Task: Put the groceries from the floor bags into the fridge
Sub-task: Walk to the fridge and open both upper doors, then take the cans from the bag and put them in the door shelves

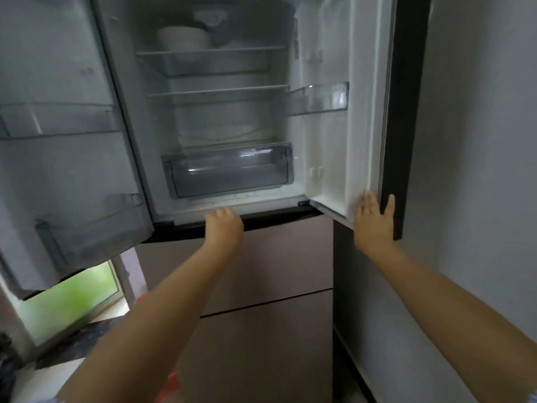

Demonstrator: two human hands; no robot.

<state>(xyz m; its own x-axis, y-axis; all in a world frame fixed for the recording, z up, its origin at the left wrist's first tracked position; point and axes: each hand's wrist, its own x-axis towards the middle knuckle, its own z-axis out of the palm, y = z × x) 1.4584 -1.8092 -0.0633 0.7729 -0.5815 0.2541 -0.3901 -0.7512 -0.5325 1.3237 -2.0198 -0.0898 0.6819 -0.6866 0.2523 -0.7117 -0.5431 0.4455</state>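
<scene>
Both arms outstretched — left hand (223,225) curled at fridge (220,199) sill, right hand (374,219) flat, fingers apart, on right door (328,158) edge

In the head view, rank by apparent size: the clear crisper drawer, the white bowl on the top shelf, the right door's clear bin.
1. Clear plastic crisper drawer, clearly largest.
2. Right door's clear bin and round white bowl look about equal; the bowl sits deeper and blurred, so unranked.

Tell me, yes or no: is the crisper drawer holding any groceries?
No. The clear crisper drawer at the bottom of the fridge shows nothing inside through its front.
</scene>
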